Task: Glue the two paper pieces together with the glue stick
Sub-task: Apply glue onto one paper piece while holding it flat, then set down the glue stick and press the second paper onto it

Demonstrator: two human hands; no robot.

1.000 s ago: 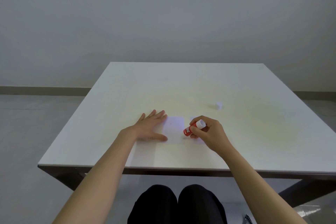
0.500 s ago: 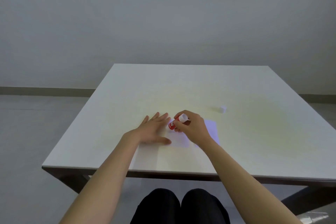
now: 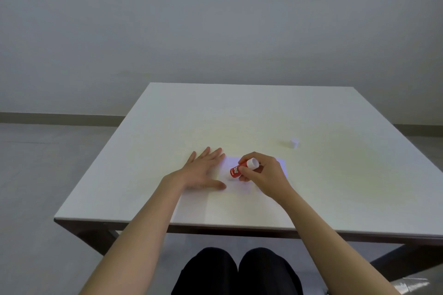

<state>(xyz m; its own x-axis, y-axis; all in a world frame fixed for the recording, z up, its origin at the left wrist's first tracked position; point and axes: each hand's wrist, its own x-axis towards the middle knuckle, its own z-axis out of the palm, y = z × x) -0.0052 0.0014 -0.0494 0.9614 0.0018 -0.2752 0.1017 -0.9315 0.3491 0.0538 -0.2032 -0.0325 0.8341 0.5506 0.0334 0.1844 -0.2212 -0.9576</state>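
Note:
Two pale paper pieces lie side by side near the table's front edge. The left paper piece (image 3: 236, 185) is pinned at its left edge by my left hand (image 3: 202, 171), palm flat and fingers spread. My right hand (image 3: 262, 175) grips a red glue stick (image 3: 241, 169) with a white end. The stick is tilted, and its lower red end meets the left paper. The right paper piece (image 3: 282, 166) shows as a corner behind my right hand; the hand hides most of it.
A small white cap (image 3: 294, 143) lies on the white table (image 3: 239, 115) further back on the right. The table's front edge runs just above my knees. A grey wall and floor surround the table.
My right hand with the glue stick moved left onto the left paper, then slid back a little toward me and to the right. My left hand stayed flat on the paper.

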